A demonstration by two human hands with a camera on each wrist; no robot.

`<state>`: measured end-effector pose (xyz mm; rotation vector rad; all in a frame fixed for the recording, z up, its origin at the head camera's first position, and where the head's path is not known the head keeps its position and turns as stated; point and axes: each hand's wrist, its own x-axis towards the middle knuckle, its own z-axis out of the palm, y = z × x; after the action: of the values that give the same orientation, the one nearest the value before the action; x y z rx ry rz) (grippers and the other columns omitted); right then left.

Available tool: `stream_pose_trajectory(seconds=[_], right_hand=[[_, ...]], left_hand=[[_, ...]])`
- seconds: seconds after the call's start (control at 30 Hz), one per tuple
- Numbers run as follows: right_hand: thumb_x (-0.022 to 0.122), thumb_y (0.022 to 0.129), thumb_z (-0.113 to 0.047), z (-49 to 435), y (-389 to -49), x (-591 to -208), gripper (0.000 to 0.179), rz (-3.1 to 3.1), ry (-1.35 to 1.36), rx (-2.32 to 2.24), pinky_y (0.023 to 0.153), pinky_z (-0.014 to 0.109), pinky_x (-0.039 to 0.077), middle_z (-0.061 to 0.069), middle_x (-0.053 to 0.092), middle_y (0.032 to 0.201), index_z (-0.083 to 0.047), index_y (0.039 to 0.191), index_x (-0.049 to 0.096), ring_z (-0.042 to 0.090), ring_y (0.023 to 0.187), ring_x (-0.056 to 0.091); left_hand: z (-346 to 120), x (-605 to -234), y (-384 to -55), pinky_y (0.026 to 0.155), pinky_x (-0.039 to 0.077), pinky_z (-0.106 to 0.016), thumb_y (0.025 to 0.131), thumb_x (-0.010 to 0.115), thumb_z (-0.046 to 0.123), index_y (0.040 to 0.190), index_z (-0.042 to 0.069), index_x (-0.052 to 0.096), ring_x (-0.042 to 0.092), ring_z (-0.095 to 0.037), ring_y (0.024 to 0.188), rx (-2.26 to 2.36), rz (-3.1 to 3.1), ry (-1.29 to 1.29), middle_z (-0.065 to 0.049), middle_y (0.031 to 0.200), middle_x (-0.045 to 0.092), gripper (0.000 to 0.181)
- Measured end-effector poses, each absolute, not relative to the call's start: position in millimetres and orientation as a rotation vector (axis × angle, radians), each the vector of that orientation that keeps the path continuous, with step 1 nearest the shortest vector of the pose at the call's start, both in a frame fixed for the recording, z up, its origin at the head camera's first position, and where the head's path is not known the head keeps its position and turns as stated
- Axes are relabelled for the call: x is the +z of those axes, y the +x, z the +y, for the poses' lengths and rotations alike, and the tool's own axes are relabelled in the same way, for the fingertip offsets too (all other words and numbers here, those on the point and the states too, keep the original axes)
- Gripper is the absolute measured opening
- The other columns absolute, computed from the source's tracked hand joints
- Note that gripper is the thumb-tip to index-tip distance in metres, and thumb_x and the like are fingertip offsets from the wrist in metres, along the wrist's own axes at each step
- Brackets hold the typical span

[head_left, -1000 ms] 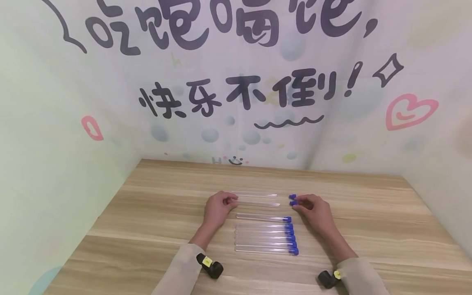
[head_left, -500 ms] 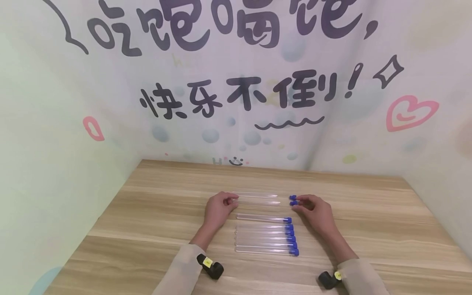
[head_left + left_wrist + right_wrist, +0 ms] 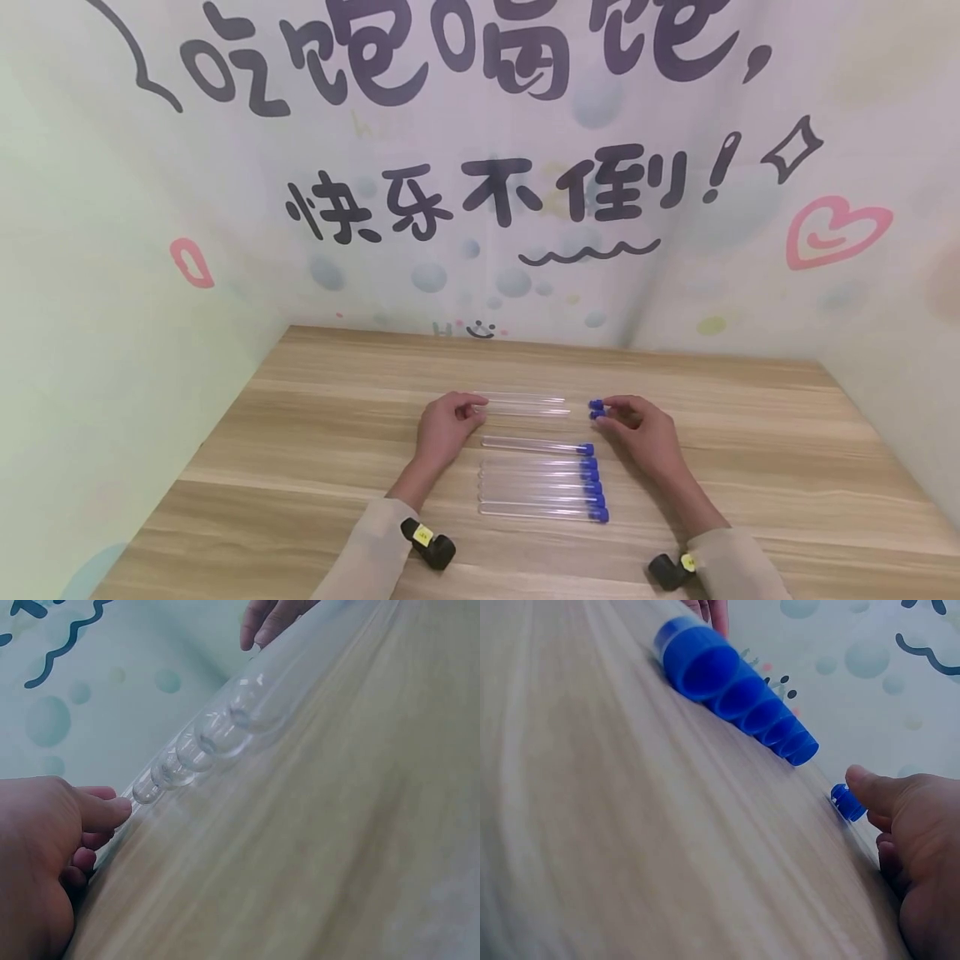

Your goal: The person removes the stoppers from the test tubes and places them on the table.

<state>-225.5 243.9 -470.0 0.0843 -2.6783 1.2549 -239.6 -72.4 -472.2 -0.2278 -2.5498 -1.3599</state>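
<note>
Two uncapped clear test tubes (image 3: 528, 412) lie across the table, open ends to the right. My left hand (image 3: 444, 427) has curled fingers at their left ends, thumb and index finger closing on the tubes from either side; the hand partly hides these ends. Two blue caps (image 3: 597, 414) lie off the tubes' open ends. The thumb and index finger of my right hand (image 3: 641, 429) close about the caps, the thumb by the nearer one. In the right wrist view, a blue cap (image 3: 847, 802) shows at the thumb tip.
One capped test tube (image 3: 531, 445) lies nearer to me, apart from a row of several capped tubes (image 3: 528, 510) side by side, blue caps to the right. All rest on a wood-grain table (image 3: 300, 433). A printed white cloth (image 3: 420, 300) hangs behind it.
The two uncapped tubes have drawn closer together under my left hand. Between my right thumb and index finger, the two blue caps have also come slightly closer. The capped tubes stay in place.
</note>
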Motion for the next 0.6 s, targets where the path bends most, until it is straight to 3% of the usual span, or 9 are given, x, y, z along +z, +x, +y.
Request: stream_pose_trajectory(seconds=[0.37,0.6], right_hand=[[0.071,0.085,-0.038,243.4,-224.3,-469.8,0.035,-2.638,0.073,1.238,0.073,0.028,0.048,0.000,0.064,0.098,-0.018,0.113,0.067,0.017,0.083,0.059],[0.071,0.085,-0.039,239.8,-219.8,-467.6,0.033,-2.589,0.095,1.310,0.073,0.023,0.047,-0.002,0.064,0.094,-0.017,0.110,0.068,0.015,0.090,0.057]], left_hand=[[-71.7,-470.8,-237.1,0.061,0.043,-0.026,0.082,0.077,0.018,0.097,0.017,0.075,0.051,-0.013,0.069,-1.504,-2.495,-0.215,0.005,0.077,0.057,0.016],[-73.2,-472.7,-234.4,0.061,0.044,-0.025,0.082,0.077,0.018,0.095,0.017,0.074,0.051,-0.013,0.069,-1.541,-2.465,-0.264,0.004,0.079,0.058,0.014]])
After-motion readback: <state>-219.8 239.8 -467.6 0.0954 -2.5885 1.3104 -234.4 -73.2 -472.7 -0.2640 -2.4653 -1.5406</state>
